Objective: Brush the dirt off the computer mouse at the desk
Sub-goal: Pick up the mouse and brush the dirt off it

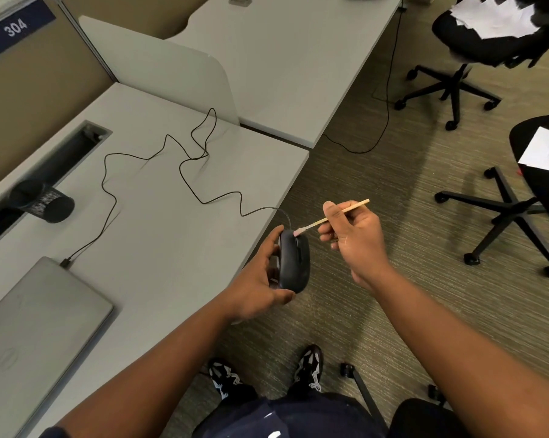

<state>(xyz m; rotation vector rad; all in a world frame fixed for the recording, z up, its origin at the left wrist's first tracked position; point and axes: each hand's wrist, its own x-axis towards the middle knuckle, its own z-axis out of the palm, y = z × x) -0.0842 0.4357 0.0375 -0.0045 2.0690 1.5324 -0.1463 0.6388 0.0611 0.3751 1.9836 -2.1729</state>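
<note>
mouse held off desk edge, brush tip on front end

dark trousers (286,415) and two patterned shoes (309,368) at frame bottom, on striped carpet (377,172). l hand (260,279) curls round a black wired mouse (293,263), thumb at its near end, fingertips at far end; mouse tilted on its side, held in air just past the desk (159,235) front edge, over carpet. r hand (352,235) pinches a thin wooden-handled brush (333,218) btwn thumb and fingers; pale bristle tip touches the mouse's front end, near where the cable (178,159) exits.

cable runs in loose loops across desk top, plugged into back edge of a closed grey laptop (36,324) at l. black mesh cup (45,202) lies on its side beside the cable slot (52,159). divider panel (159,71) stands at desk's far edge; 2nd desk (286,58) beyond it.

open carpet to r of hands. two black swivel chairs (488,42) (541,172) w/ papers on seats stand well apart from hands. another chair base (361,384) near r shoe.
</note>
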